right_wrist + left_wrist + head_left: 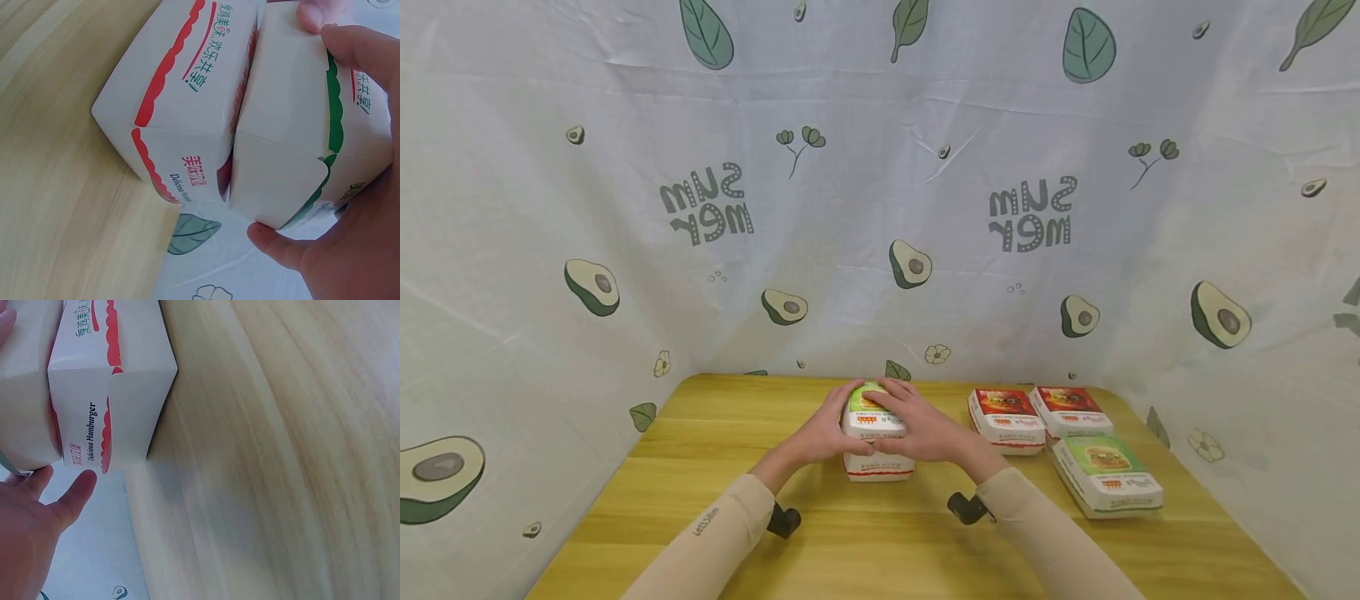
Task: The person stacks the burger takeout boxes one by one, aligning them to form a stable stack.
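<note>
At the middle of the table, one hamburger box is stacked on another. The upper green-trimmed hamburger box (874, 422) is held from both sides. My left hand (823, 432) grips its left side and my right hand (928, 427) its right, fingers over the far edges, thumbs meeting at the front. Beneath sits a red-trimmed hamburger box (878, 470) on the wood. In the right wrist view the green-trimmed box (281, 112) rests against the red-trimmed box (187, 106), or very nearly so. Part of my left hand (28, 534) shows beside the boxes in the left wrist view.
To the right stand two red-topped hamburger boxes (1006, 421) side by side, with a green-topped hamburger box (1107, 479) in front of them. The wooden table (880, 550) ends against a white avocado-print curtain (850, 208) at the back and sides.
</note>
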Demonstrator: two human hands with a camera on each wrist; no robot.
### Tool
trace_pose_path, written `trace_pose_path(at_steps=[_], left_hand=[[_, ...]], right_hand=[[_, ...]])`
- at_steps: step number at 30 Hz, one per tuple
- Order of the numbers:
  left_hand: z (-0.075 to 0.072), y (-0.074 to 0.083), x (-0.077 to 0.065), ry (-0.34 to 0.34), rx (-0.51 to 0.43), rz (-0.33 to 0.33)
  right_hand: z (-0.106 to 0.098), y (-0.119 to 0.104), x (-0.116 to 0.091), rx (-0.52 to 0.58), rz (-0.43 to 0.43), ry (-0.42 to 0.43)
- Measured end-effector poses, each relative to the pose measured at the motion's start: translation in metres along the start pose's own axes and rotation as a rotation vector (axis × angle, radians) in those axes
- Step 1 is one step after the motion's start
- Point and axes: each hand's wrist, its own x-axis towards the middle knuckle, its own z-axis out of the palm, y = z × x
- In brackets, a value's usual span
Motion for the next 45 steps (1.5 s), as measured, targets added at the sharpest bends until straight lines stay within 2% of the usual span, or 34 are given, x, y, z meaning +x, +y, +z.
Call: trace_pose_path(at_steps=[2,5,14,26,30,34,37,45], left_hand=[[0.000,0.001,0.000,-0.002,-0.005,-0.011],[0.003,-0.014,0.005,0.009,0.018,-0.008],[0.005,-0.015,0.007,0.023,-0.007,-0.006],[0.004,-0.017,0.005,0.024,-0.004,-0.026],[0.004,-0.010,0.004,0.033,0.006,-0.036],[0.000,0.008,-0.002,0.022,-0.010,-0.026],[-0.003,0.015,-0.005,0.014,-0.026,-0.017],[0.003,-0.013,0.006,0.028,0.011,-0.026]], right_hand=[[0.000,0.000,0.000,0.006,0.001,0.001],[-0.001,0.000,-0.002,-0.002,-0.005,0.014],[-0.011,-0.002,-0.013,-0.004,0.012,0.081],[-0.031,0.002,-0.047,0.012,0.082,0.106],[-0.037,0.008,-0.061,-0.009,0.120,0.123],[-0.042,0.015,-0.075,-0.057,0.142,0.133],[-0.048,0.020,-0.084,-0.055,0.145,0.143],[-0.059,0.036,-0.110,-0.047,0.156,0.169]])
